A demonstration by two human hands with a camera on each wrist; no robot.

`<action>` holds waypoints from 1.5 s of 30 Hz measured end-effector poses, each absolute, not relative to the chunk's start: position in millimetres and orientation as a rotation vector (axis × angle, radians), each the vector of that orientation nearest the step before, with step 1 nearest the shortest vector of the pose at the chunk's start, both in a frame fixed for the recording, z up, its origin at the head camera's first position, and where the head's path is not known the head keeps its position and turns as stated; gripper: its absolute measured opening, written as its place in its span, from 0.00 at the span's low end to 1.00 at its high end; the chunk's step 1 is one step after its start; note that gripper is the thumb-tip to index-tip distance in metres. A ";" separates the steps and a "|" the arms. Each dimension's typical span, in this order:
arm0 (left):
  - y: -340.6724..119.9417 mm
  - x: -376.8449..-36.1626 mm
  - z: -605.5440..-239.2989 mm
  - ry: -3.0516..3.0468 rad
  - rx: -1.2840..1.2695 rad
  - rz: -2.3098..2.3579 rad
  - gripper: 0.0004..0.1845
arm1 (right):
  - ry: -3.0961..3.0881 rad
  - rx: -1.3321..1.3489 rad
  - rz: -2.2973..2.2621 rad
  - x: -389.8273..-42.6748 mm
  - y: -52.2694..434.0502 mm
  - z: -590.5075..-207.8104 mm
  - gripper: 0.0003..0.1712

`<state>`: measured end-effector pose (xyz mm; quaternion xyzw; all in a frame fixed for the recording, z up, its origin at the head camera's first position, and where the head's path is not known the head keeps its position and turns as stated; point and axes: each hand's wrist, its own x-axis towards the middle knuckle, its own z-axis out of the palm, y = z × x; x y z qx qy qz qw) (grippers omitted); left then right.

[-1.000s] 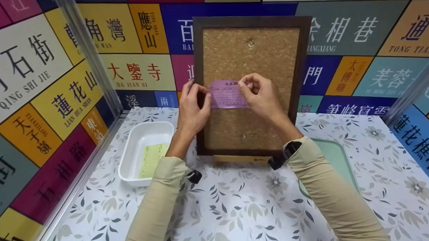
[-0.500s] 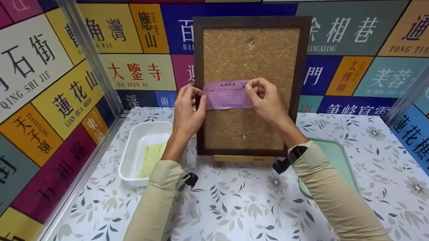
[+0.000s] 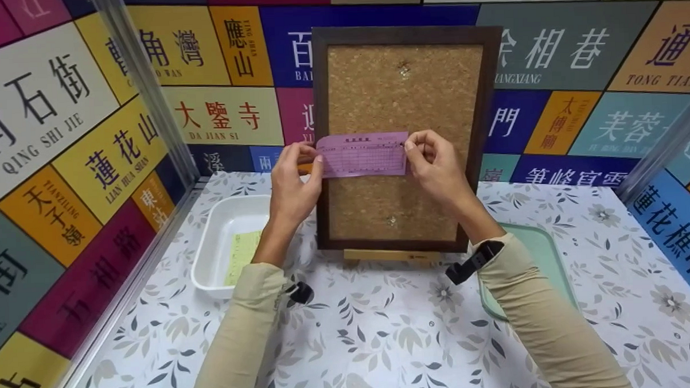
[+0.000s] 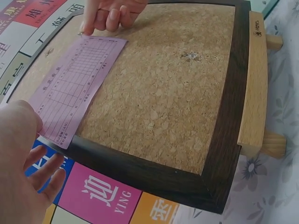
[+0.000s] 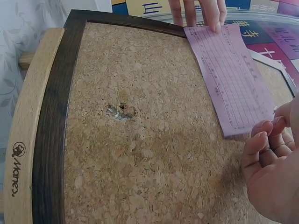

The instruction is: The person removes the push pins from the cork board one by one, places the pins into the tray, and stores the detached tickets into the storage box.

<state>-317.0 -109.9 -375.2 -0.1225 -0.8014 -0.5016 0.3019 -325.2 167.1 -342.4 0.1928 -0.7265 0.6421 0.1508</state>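
Wooden stand (image 5: 18, 154) branded "Mones"

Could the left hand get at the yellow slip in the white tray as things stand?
Probably yes, once it lets go: the left hand pinches the purple slip, and the yellow slip lies uncovered in the open tray just below.

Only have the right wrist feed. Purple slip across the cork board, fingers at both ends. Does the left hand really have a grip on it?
Observer: Yes. In the head view the left hand pinches the purple slip at its left end, which overhangs the cork board's dark frame.
Operator: Anything else on the table?
Observer: A white tray stands left of the board, with a yellow slip lying in it.
Operator: And on the right?
Observer: A pale green tray, partly hidden by the right sleeve.
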 end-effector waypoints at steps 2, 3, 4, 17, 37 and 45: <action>-112.1 -316.3 -377.2 -2.125 -0.321 -1.345 0.08 | -2.077 0.566 1.857 -324.0 168.8 -343.5 0.07; -113.3 -315.9 -378.2 -2.124 -0.321 -1.348 0.08 | -2.071 0.571 1.861 -323.4 169.7 -344.2 0.07; -114.5 -315.3 -378.9 -2.121 -0.321 -1.352 0.08 | -2.064 0.576 1.864 -322.7 170.4 -344.7 0.07; -127.8 -307.3 -386.1 -2.084 -0.333 -1.386 0.06 | -2.049 0.610 1.879 -308.3 186.1 -355.0 0.13; -158.9 -297.7 -414.1 -2.092 -0.205 -1.367 0.08 | -2.110 0.561 1.770 -282.6 213.1 -375.8 0.15; -175.6 -291.8 -424.9 -2.109 -0.088 -1.353 0.09 | -2.155 0.481 1.740 -270.5 228.4 -384.7 0.14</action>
